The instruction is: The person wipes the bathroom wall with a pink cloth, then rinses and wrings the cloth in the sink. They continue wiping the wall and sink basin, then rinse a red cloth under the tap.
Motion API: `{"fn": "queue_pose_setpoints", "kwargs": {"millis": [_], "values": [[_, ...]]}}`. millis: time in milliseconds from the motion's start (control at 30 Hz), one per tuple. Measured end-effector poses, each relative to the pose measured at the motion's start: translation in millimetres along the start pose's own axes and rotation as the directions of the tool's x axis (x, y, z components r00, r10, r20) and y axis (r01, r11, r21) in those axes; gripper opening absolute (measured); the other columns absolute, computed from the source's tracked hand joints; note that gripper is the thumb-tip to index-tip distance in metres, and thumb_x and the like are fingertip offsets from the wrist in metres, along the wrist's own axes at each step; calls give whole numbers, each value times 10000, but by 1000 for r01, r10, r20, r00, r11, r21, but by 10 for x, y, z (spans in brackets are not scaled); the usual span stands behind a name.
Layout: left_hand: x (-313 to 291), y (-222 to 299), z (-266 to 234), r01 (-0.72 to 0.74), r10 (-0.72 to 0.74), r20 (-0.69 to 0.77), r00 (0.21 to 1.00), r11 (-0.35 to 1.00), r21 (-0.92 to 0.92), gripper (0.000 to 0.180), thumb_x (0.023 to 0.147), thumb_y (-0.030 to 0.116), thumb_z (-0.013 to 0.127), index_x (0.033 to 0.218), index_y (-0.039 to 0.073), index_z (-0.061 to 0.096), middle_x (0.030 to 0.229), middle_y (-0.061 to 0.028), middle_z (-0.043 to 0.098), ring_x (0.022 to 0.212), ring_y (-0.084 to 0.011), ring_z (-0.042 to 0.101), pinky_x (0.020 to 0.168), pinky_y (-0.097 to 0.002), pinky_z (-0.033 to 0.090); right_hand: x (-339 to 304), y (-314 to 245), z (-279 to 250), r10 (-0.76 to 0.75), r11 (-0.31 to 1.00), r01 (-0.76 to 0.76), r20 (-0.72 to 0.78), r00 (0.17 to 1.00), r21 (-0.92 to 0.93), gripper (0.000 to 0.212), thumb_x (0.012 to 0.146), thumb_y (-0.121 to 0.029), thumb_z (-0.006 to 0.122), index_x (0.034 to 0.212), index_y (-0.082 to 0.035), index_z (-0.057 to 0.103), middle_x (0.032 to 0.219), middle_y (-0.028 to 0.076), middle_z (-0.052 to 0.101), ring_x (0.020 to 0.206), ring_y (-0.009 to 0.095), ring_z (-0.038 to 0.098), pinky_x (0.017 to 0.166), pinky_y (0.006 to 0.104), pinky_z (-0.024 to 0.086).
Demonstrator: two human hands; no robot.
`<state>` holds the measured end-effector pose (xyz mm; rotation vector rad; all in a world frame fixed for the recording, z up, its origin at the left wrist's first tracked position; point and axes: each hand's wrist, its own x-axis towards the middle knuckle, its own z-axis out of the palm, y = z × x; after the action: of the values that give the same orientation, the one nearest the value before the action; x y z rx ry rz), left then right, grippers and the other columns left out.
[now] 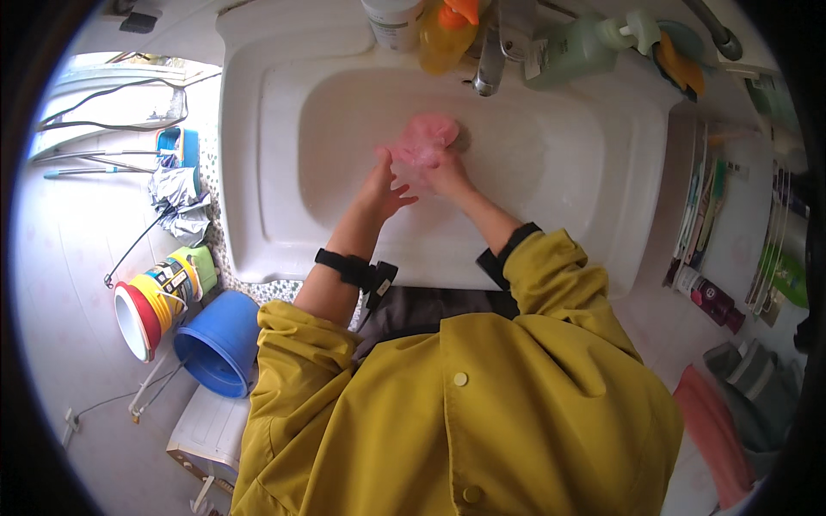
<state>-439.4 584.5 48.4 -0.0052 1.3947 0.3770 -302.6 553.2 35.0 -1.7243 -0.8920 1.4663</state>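
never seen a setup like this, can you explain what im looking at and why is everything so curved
There is no machine here, just a person's two bare hands. The single picture comes from a wide camera worn on the head, looking down, so straight edges bend toward the rim. The yellow jacket is the person's own.

The hands are over a white sink. The right hand appears to grip a wet-looking pink cloth; the left hand is beside it, fingers spread. Along the sink's back edge stand a white tub, an orange-topped bottle, the tap and a green pump bottle.
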Motion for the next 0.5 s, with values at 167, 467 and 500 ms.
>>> {"fn": "queue_pose_setpoints", "kwargs": {"millis": [167,467,500], "values": [[743,15,-385,27,174,765,620,970,-242,498,942,449,316,1241,65,421,1076,-99,559,1003,-244,538,903,-376,439,-513,-450,344,-497,807,499,92,863,-316,187,796,-175,590,888,-16,558,938,136,553,766,320,576,645,373,465],[313,-139,17,-88,129,393,910,989,-122,333,930,352,397,1016,56,522,928,-45,582,853,-206,575,694,-353,497,-23,27,56,-357,638,218,-33,934,-738,160,836,-283,505,897,-167,596,881,67,623,816,273,620,668,420,503],[293,-113,33,-112,126,398,909,992,-58,328,926,348,411,1014,52,523,920,-41,580,857,-204,574,702,-351,499,15,85,-48,-332,601,213,2,943,-770,170,830,-295,505,912,-177,597,901,66,622,824,271,622,671,419,506]]}}
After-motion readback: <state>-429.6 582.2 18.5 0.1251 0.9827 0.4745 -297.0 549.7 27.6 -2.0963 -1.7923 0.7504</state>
